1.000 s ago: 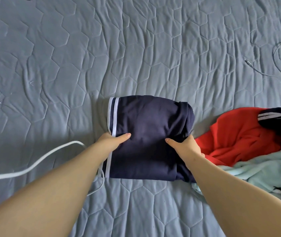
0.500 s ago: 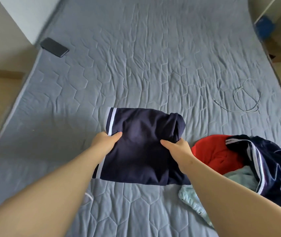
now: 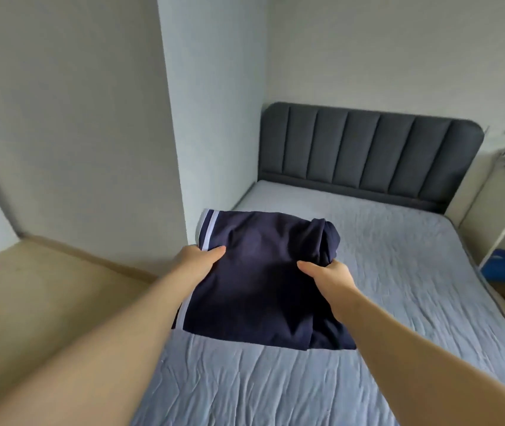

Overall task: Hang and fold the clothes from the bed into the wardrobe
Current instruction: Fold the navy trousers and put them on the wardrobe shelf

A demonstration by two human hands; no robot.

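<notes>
I hold the folded navy-blue cloth garment with white side stripes [image 3: 263, 281] up over the near left part of the grey quilted bed [image 3: 398, 272], apparently lifted off the cover. Its long axis runs away from me, towards the dark padded headboard [image 3: 368, 155]. My left hand [image 3: 197, 259] pinches the striped left edge and my right hand [image 3: 328, 275] grips the bunched right edge, each about halfway along, thumbs on top and fingers hidden underneath. Both arms reach forward, almost straight. I see no wardrobe, so I judge I must turn to reach it.

Grey-quilted bed [image 3: 398, 272], dark padded headboard [image 3: 368, 155], pale walls [image 3: 76, 118], beige floor [image 3: 45, 302].
</notes>
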